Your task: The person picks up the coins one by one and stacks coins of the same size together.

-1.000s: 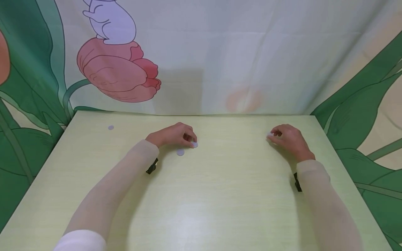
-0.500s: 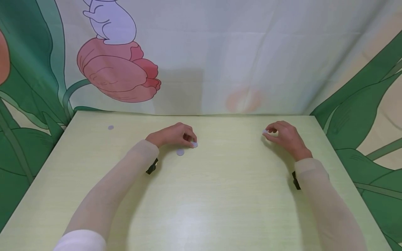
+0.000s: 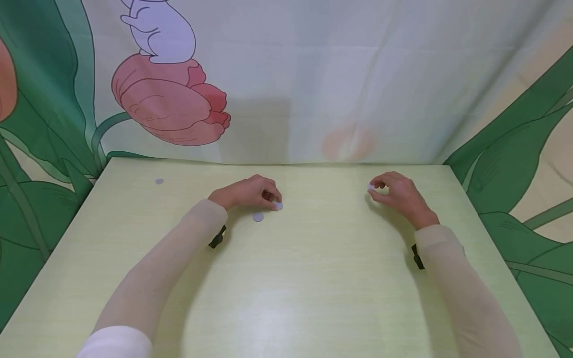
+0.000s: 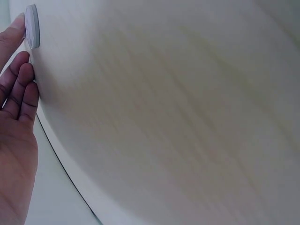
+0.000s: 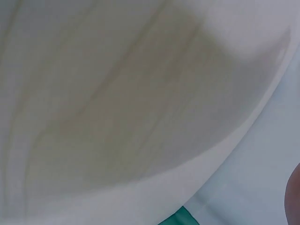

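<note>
My left hand (image 3: 250, 193) rests at the back middle of the table, its thumb and fingertips at a small round pale disc (image 3: 279, 206). In the left wrist view this disc (image 4: 33, 26) lies by the tabletop with a digit against its edge, and the other fingers are curled below. A second pale disc (image 3: 258, 217) lies flat just in front of that hand. Over the table's right side, my right hand (image 3: 396, 194) pinches another small whitish disc (image 3: 370, 187) between thumb and fingertips, mostly hidden by them. Only a sliver of a fingertip (image 5: 294, 197) shows in the right wrist view.
One more pale disc (image 3: 159, 181) lies at the back left of the light wooden table (image 3: 286, 278). A printed curtain (image 3: 331, 79) with a rabbit and flower hangs right behind the table's back edge. Large green leaves are printed at both sides.
My right hand has moved left and slightly toward the back, carrying its disc. The left hand and the discs near it have stayed in place.
</note>
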### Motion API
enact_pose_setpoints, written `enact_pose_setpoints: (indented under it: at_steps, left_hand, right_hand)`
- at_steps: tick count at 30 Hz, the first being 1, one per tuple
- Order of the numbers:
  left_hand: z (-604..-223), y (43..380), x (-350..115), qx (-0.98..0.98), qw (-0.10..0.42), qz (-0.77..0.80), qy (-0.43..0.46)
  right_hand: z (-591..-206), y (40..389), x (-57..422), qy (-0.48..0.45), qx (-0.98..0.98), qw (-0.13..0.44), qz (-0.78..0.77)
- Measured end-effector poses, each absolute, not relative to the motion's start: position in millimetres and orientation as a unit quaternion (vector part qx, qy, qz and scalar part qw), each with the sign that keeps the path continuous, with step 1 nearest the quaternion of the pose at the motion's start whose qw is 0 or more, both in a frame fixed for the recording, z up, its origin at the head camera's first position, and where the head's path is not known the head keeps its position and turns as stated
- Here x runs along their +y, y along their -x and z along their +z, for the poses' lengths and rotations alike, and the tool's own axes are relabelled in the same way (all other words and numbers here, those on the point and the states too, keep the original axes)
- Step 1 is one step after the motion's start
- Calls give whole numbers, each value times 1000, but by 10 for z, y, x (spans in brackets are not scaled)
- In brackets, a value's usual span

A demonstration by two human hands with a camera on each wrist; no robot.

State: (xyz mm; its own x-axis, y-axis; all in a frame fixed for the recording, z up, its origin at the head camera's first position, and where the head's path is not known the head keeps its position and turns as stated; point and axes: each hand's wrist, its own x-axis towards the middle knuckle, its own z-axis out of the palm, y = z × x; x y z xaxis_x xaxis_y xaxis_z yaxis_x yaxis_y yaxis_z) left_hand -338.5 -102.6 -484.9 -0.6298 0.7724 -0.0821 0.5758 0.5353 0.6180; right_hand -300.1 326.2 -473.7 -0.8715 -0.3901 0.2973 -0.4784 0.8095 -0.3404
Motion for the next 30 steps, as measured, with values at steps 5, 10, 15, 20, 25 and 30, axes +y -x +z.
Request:
enact_pose_setpoints:
  at_steps: [5,10,15,20,25,30]
  left_hand:
    - [-4854,3387,-1023,858,174,281,-394]
    - [-4847,3379,-1016,859,174,279,-391]
    - [-4847,3370,-1016,862,173,275,-390]
    - [-4847,3367,-1021,862,173,278,-387]
    - [-4863,3378,-1026,862,179,283,-382]
    - [-4881,3385,-1032,860,180,285,-384]
  right_hand:
    - [-4722,2998,3202,-236,-946,90,205]
    - [-4741,3015,3165,-241,-944,96,202]
    - [-4750,3023,3141,-259,-938,109,202]
    - [-4746,3016,3122,-263,-936,109,206]
    - [-4748,3012,3105,-264,-936,110,204]
    - [-4748,3002,3082,-272,-931,125,210]
